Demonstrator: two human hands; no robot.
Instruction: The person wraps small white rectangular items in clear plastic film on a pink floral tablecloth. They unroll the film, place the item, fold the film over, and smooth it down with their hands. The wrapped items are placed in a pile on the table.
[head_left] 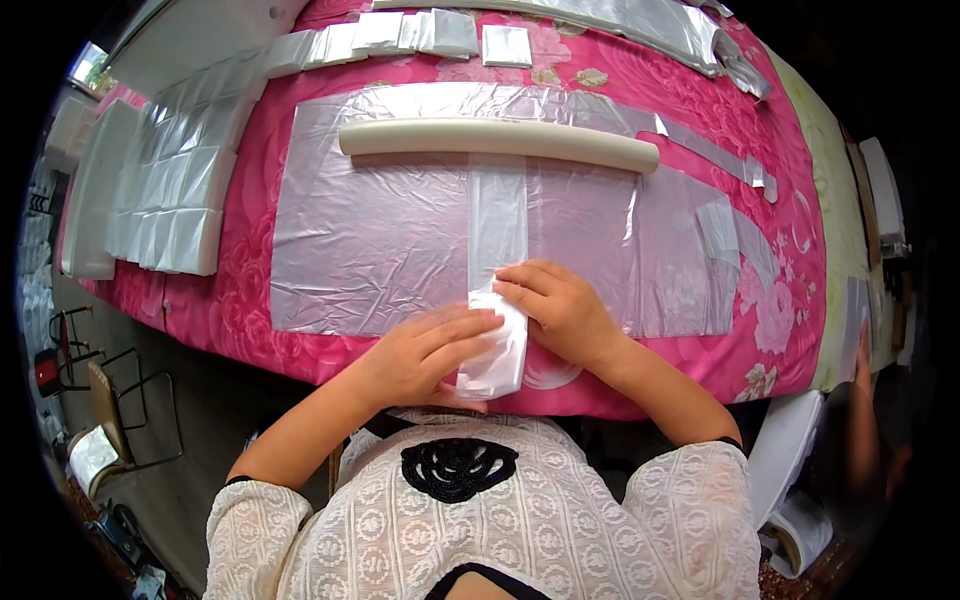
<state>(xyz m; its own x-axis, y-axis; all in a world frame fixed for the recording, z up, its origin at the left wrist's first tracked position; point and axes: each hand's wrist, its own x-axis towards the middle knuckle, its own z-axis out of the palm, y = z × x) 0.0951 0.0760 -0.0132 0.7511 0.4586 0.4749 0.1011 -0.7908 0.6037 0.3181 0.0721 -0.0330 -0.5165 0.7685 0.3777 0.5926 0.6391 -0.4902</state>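
Observation:
A narrow clear plastic strip (pixel 497 215) runs from a cream-coloured tube (pixel 497 139) toward me over flat plastic sheets (pixel 370 240). Its near end is folded into a small white wad (pixel 495 350) at the table's front edge. My left hand (pixel 420 355) presses flat on the wad from the left, fingers pointing right. My right hand (pixel 555 305) lies on the strip just above the fold, fingers pointing left. Both hands touch the folded plastic.
The table wears a pink flowered cloth (pixel 700 130). Rows of folded plastic squares (pixel 175 195) lie at the left and along the far edge (pixel 400 35). More loose plastic (pixel 720 235) lies to the right. Metal chair frames (pixel 120 400) stand on the floor at lower left.

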